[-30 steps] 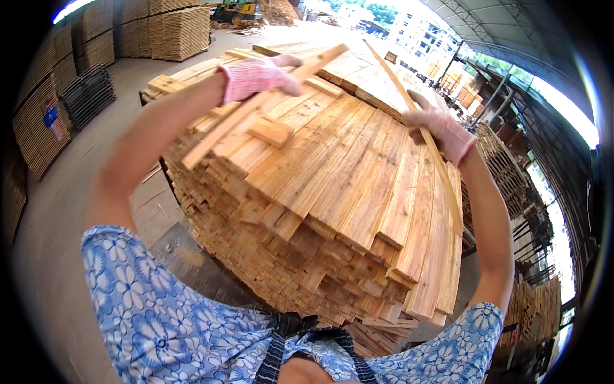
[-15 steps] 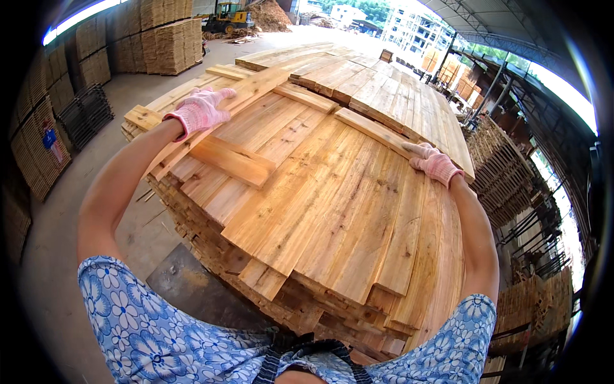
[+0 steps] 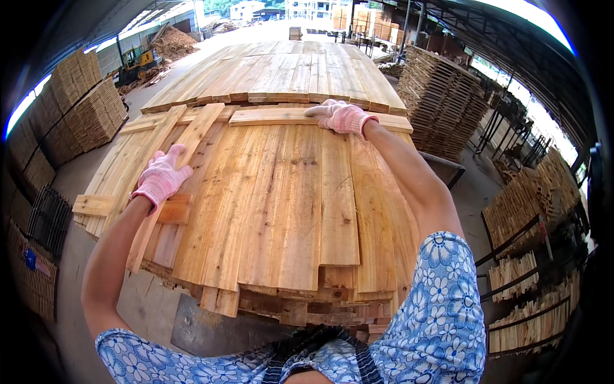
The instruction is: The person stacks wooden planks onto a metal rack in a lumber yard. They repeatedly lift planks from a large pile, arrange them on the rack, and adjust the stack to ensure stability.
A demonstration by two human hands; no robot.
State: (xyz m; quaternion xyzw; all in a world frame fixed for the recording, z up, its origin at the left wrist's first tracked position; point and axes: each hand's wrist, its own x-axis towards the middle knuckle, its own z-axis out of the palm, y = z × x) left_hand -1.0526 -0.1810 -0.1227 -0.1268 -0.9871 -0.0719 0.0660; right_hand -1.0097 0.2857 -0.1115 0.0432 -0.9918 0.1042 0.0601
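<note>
Board stack (image 3: 268, 211) is lying near; left hand (image 3: 164, 175) resting splay-fingered on plank (image 3: 200, 126), right hand (image 3: 343, 118) touching far batten (image 3: 272, 116), finger grip unclear

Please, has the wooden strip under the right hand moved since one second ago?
Yes. Judged against the wide boards, the wooden strip has turned: it pointed lengthwise over them; now it lies crosswise near their far ends, under the right hand.

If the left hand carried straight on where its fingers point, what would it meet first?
Probably the upper stretch of the slanting board that the left hand overlaps in view; depth is unclear, so it might pass just above.
</note>
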